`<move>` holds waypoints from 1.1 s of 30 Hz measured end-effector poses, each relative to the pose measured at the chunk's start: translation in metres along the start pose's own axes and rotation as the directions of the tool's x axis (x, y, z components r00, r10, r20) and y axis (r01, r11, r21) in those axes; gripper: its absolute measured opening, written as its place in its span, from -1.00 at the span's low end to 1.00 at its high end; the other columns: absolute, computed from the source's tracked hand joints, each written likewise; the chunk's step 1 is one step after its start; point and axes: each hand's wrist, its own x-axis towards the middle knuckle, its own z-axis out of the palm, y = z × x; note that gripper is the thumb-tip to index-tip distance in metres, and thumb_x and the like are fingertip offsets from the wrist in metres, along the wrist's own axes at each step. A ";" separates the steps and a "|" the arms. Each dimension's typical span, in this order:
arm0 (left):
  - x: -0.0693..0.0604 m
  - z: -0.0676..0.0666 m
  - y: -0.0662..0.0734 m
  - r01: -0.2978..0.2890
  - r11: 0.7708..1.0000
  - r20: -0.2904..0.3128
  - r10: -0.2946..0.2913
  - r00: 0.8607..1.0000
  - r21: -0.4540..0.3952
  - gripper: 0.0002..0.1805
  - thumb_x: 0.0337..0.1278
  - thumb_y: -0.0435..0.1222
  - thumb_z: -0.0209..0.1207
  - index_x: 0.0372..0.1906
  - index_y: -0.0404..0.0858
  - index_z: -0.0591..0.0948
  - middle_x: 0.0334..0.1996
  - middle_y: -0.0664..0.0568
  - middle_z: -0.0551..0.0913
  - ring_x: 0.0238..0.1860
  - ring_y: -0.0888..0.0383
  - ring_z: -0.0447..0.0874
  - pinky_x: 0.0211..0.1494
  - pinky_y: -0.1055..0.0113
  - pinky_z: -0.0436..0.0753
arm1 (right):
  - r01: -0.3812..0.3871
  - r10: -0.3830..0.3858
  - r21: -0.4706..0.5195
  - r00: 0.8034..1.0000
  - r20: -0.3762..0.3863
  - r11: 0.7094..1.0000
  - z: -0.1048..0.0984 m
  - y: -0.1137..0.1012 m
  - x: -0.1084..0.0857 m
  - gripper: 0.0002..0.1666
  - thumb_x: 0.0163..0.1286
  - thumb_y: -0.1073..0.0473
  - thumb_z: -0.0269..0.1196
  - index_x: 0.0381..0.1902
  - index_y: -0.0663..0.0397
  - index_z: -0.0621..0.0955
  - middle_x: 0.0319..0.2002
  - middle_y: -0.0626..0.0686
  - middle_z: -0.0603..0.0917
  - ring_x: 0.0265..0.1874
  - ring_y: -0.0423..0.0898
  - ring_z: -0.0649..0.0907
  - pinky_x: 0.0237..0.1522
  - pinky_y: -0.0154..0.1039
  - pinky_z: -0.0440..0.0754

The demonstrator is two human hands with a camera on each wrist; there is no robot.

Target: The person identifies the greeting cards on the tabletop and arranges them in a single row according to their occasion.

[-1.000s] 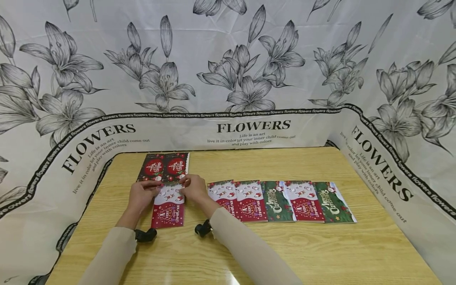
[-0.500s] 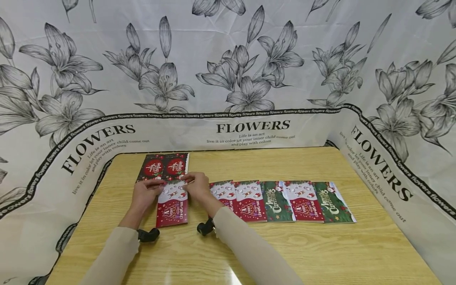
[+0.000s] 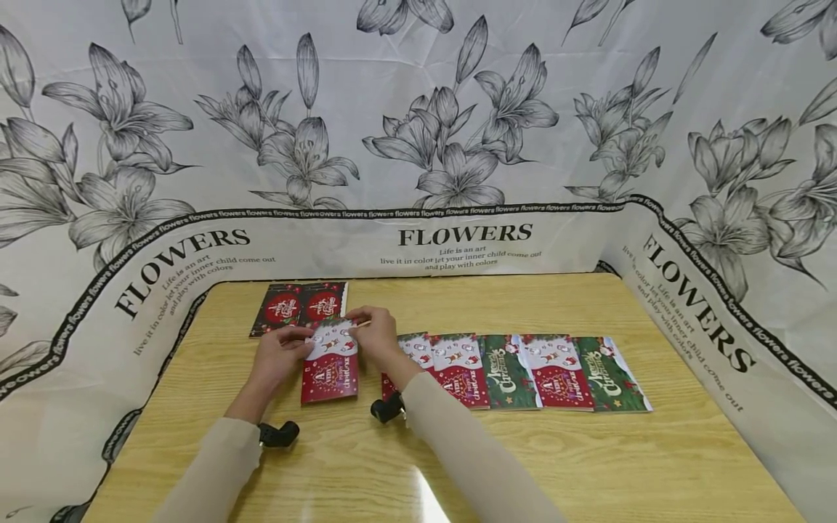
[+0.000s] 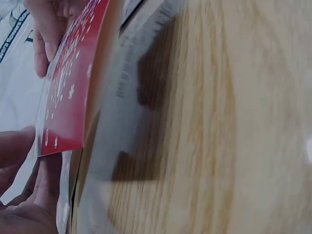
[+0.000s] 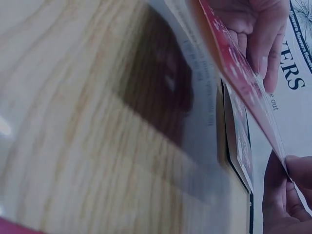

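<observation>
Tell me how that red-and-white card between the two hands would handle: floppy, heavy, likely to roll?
The red-and-white card is probably fairly stiff: its edges look nearly straight between the left hand and the right hand. It is likely light, given its thin edge. Flat, it would probably slide, not roll, if pushed across the table.

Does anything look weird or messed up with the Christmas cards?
No, nothing stands out. I see no spills or rips. The red-and-white card is up off the table, but the left hand and right hand are holding it. The dark cards and the row of cards look tidy.
</observation>
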 end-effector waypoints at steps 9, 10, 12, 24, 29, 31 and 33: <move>-0.007 0.007 0.003 -0.039 0.999 0.082 0.039 0.996 0.000 -0.74 0.37 -0.52 0.28 0.11 -0.44 0.70 0.18 -0.29 0.60 0.13 -0.09 0.68 0.04 0.40 0.66 | -0.001 0.001 0.002 0.999 -0.053 1.000 -0.015 0.002 0.012 -0.67 0.28 0.49 0.40 -0.05 0.12 0.80 -0.17 0.07 0.74 -0.35 -0.14 0.66 -0.35 -0.33 0.65; -0.008 0.007 0.003 -0.040 0.999 0.087 0.041 0.995 -0.003 -0.74 0.37 -0.52 0.28 0.10 -0.44 0.70 0.16 -0.29 0.62 0.10 -0.06 0.70 0.02 0.41 0.66 | -0.003 0.003 0.005 0.998 -0.056 1.000 -0.016 0.002 0.013 -0.67 0.28 0.49 0.40 -0.04 0.12 0.80 -0.17 0.07 0.74 -0.35 -0.14 0.66 -0.34 -0.33 0.65; -0.010 0.009 0.003 -0.048 0.999 0.092 0.048 0.995 0.000 -0.74 0.34 -0.53 0.30 0.08 -0.44 0.70 0.12 -0.27 0.65 0.03 -0.02 0.71 -0.01 0.42 0.66 | -0.008 0.009 0.006 0.998 -0.063 1.000 -0.018 0.002 0.015 -0.67 0.29 0.49 0.39 -0.03 0.12 0.80 -0.16 0.07 0.74 -0.36 -0.13 0.66 -0.36 -0.32 0.65; -0.016 0.011 0.000 -0.042 0.999 0.143 0.045 0.989 -0.024 -0.78 0.30 -0.59 0.29 -0.01 -0.46 0.75 0.34 -0.33 0.54 -0.04 0.05 0.73 -0.10 0.46 0.67 | -0.036 0.038 0.033 0.997 -0.071 0.999 -0.027 0.004 0.019 -0.68 0.35 0.47 0.38 0.01 0.13 0.78 -0.10 0.11 0.72 -0.41 -0.14 0.59 -0.48 -0.35 0.53; -0.017 0.011 0.000 -0.047 0.999 0.128 0.050 0.991 -0.024 -0.77 0.29 -0.60 0.29 0.00 -0.45 0.75 0.31 -0.31 0.58 0.08 -0.05 0.72 -0.06 0.47 0.68 | -0.047 0.049 0.036 0.996 -0.070 0.998 -0.028 0.004 0.019 -0.69 0.36 0.44 0.39 0.02 0.11 0.78 -0.07 0.10 0.71 -0.39 -0.13 0.60 -0.47 -0.36 0.54; -0.016 0.012 0.000 -0.038 0.999 0.114 0.040 0.993 -0.019 -0.76 0.31 -0.58 0.29 0.03 -0.42 0.76 0.27 -0.29 0.61 0.11 -0.05 0.72 -0.05 0.46 0.69 | -0.053 0.056 0.038 0.996 -0.075 0.998 -0.028 0.004 0.019 -0.70 0.36 0.41 0.41 0.02 0.10 0.79 -0.06 0.10 0.71 -0.36 -0.12 0.61 -0.46 -0.34 0.57; -0.015 0.012 0.001 -0.032 0.999 0.099 0.032 0.995 -0.010 -0.74 0.33 -0.57 0.28 0.05 -0.40 0.76 0.24 -0.27 0.64 0.12 -0.04 0.72 -0.04 0.45 0.69 | -0.061 0.065 0.051 0.995 -0.077 0.997 -0.029 0.005 0.018 -0.71 0.36 0.40 0.42 0.01 0.10 0.79 -0.05 0.11 0.71 -0.34 -0.11 0.63 -0.45 -0.30 0.61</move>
